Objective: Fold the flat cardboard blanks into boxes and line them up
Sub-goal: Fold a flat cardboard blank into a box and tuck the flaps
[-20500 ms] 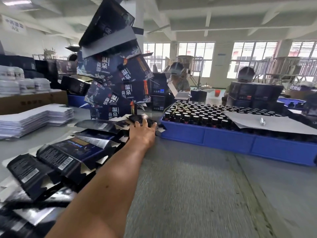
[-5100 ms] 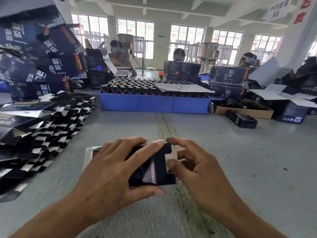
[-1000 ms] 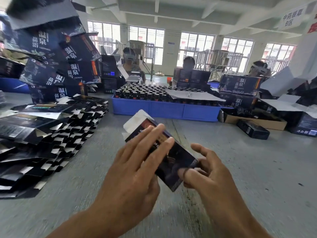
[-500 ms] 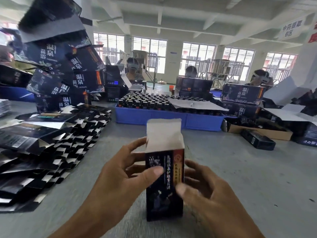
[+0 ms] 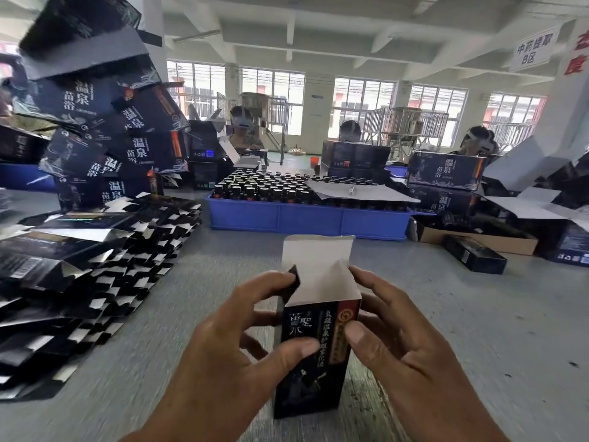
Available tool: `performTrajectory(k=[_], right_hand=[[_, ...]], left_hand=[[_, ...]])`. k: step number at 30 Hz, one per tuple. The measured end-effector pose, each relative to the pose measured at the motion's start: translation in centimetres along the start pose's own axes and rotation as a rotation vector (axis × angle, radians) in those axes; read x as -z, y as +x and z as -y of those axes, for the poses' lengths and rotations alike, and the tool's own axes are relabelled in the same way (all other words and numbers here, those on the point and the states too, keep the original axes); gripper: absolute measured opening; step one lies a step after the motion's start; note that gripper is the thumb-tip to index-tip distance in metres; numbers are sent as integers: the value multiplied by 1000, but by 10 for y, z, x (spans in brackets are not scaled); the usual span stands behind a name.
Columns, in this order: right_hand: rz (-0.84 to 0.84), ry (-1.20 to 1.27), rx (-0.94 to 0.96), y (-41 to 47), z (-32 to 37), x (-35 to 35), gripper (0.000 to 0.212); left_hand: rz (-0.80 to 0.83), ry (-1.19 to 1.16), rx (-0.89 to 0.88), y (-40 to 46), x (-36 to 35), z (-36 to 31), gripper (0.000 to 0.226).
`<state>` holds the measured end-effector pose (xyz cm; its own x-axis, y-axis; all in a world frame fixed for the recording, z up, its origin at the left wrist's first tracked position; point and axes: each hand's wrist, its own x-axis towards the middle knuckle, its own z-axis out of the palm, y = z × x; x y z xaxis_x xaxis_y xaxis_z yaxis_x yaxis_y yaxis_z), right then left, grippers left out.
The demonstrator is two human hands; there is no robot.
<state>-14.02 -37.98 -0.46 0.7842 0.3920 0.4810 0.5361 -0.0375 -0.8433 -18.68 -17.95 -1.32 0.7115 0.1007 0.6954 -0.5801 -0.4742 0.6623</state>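
A small dark box (image 5: 314,355) with Chinese print and a red stripe stands upright near the table's front edge. Its white top flap sticks straight up and the top is not closed. My left hand (image 5: 236,352) grips the box's left side, thumb on its front face and a fingertip on the small dark side flap. My right hand (image 5: 395,339) holds the right side, thumb on the red stripe, fingers behind the box. A fanned stack of flat dark cardboard blanks (image 5: 89,269) lies on the table to the left.
A blue crate (image 5: 306,218) full of dark bottles sits straight ahead, with a white sheet over part of it. Larger dark cartons (image 5: 105,122) pile up at the back left. A brown tray (image 5: 478,240) and a small dark box (image 5: 475,258) lie right. People sit behind.
The box went from tilted in both hands to upright on the table. My fingers have moved up to its side flaps at the top.
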Motion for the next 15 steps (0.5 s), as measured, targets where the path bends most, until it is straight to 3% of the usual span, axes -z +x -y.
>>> performTrajectory(k=[9, 15], right_hand=[[3, -13, -13, 0, 4, 2, 29], [-64, 69, 67, -2, 9, 0, 28]], left_hand=[[2, -21, 3, -3, 3, 0, 25], [-1, -44, -15, -1, 2, -5, 20]])
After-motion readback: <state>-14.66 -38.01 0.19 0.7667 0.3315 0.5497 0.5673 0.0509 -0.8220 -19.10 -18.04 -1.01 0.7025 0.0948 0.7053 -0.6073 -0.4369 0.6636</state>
